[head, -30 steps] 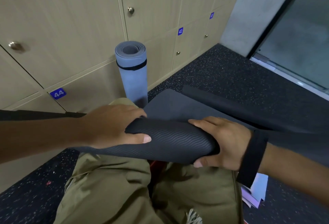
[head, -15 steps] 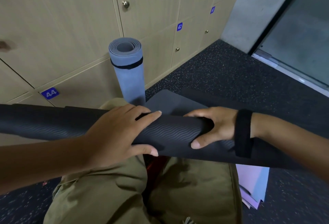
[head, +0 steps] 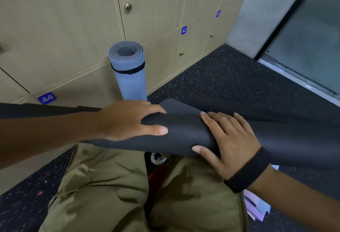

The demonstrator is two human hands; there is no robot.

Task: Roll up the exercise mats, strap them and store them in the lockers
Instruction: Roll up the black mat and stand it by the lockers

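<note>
Now I'm rolling the black mat (head: 184, 134) across my knees; since half a second ago my right hand (head: 228, 139) is sliding up over the roll, fingers spreading and curling round it, while my left hand (head: 128, 121) is gripping it. Roll's getting thicker, tail still flat on the floor. Blue mat (head: 128, 73) is already strapped, standing against the lockers (head: 73, 29).

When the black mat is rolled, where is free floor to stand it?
Bare speckled floor lies right of the blue mat, bordered by lockers and glass door. Near the knees it is crowded: black mat, both hands, papers.
</note>
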